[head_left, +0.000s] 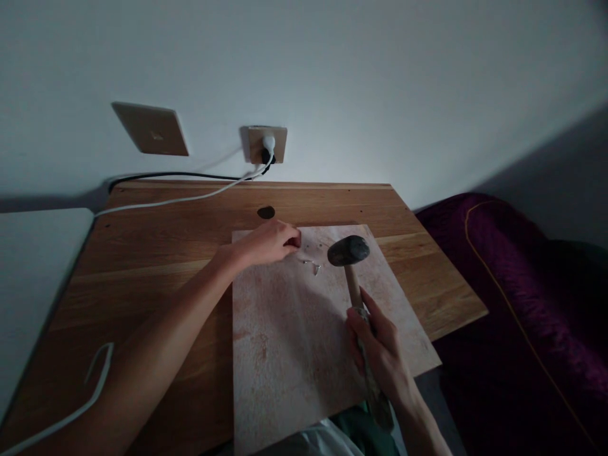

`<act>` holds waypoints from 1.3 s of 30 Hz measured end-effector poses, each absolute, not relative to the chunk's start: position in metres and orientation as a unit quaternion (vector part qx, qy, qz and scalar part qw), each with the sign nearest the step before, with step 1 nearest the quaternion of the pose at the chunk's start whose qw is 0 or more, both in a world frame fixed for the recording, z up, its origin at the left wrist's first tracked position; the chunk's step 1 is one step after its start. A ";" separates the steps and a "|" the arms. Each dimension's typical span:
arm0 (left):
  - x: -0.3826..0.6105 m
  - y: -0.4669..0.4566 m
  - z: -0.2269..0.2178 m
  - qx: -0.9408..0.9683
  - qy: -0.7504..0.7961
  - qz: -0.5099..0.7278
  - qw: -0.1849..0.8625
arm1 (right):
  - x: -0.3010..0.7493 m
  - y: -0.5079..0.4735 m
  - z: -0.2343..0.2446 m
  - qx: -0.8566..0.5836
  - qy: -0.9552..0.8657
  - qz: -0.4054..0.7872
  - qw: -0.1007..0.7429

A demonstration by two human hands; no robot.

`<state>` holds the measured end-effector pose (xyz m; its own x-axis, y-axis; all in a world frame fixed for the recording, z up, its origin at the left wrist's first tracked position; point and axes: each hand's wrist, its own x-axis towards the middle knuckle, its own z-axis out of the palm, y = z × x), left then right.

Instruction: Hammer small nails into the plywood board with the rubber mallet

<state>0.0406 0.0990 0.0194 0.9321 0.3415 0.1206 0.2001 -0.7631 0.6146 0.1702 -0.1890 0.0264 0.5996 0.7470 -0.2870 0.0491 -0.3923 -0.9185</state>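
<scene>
Clock centred on the middle of the board.

Left hand at eleven: fingers curled in low over the board's far edge; cannot tell whether they pinch anything. Right hand at four: fingers wrapped round the handle of a mallet. Mallet head at one, apparently over the board; contact unclear.

Bits, small and shiny, at twelve, just beside the left fingers. A few dark specks lie near them, too small to name.

Progress, as judged: mallet in hand, board laid out, bits in reach, so preparation looks done. No finished result shows. The bits appear loose; whether any blow has landed cannot be told. Working them seems to be what is left.

Board: pale, with rusty-brown blotches, lying on a wood-grain worktop. Dark hole in the worktop at eleven, beyond the hand. White cable and black cable run to the socket, also toward eleven. Blank-looking plate between ten and eleven on a pale wall. Purple cloth at three. Light dim.
</scene>
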 end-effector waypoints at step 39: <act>0.025 0.105 0.037 0.936 0.233 0.014 0.264 | 0.144 -0.146 0.028 -0.712 -0.322 0.426 0.457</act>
